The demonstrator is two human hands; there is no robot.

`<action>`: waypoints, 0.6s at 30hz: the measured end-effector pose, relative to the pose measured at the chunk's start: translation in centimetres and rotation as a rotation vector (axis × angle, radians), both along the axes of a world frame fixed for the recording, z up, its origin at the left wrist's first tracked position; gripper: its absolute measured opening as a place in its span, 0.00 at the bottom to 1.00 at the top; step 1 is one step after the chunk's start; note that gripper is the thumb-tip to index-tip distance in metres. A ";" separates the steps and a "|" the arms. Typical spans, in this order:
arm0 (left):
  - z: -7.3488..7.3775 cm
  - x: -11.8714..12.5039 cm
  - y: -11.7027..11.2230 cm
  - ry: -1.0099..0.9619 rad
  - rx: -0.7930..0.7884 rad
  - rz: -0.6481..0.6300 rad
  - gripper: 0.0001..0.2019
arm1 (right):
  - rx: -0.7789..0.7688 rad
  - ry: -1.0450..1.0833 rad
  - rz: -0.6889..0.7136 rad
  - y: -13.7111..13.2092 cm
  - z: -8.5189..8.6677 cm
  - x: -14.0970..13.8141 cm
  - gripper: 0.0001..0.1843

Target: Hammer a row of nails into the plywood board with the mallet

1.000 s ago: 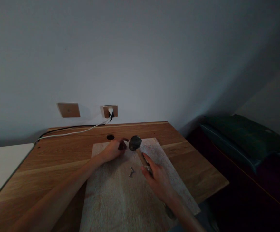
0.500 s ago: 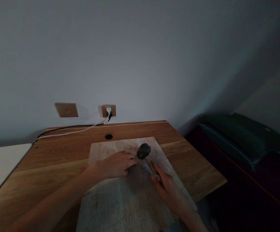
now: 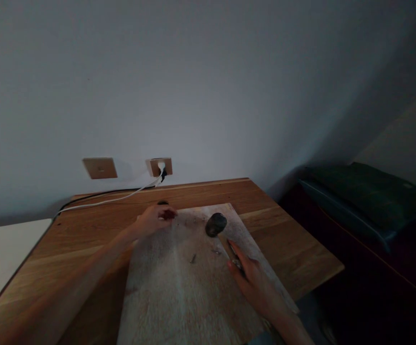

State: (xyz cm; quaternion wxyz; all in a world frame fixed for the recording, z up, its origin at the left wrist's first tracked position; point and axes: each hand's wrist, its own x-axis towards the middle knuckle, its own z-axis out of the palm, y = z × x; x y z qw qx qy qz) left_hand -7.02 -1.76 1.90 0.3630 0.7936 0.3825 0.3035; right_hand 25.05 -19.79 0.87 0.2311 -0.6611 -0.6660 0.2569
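My right hand [image 3: 252, 280] is closed round the wooden handle of a hammer [image 3: 216, 225], whose dark head hovers over the far right part of a pale wooden board [image 3: 179, 297]. My left hand [image 3: 153, 218] reaches to the board's far left corner, fingers pinched together on something small I cannot make out. One loose nail [image 3: 193, 258] lies on the board between my hands, and another small nail [image 3: 216, 251] lies beside the hammer handle.
The board lies on a brown wooden desk [image 3: 290, 249] against a grey wall. A white cable [image 3: 121, 196] runs from a wall socket [image 3: 161, 166] across the desk's back edge. A dark green cushion [image 3: 358, 196] sits to the right, a white surface [image 3: 3, 249] to the left.
My left hand has moved from the middle of the board back to its far left corner, uncovering a nail on the board. The hammer has stayed almost still.
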 end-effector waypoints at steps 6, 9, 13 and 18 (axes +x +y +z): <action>-1.6 0.1 0.1 -0.023 0.061 0.102 0.13 | 0.013 0.035 -0.001 -0.1 0.5 -0.2 0.34; -1.4 0.7 -0.5 0.064 0.097 0.084 0.10 | 0.013 0.036 0.002 -0.1 0.3 -0.1 0.35; -1.0 1.3 -1.3 0.181 0.160 0.059 0.09 | 0.044 0.003 -0.015 -0.1 0.0 -0.1 0.34; -1.1 1.6 -1.6 0.237 0.231 0.049 0.09 | 0.043 -0.005 0.000 -0.2 0.0 0.0 0.34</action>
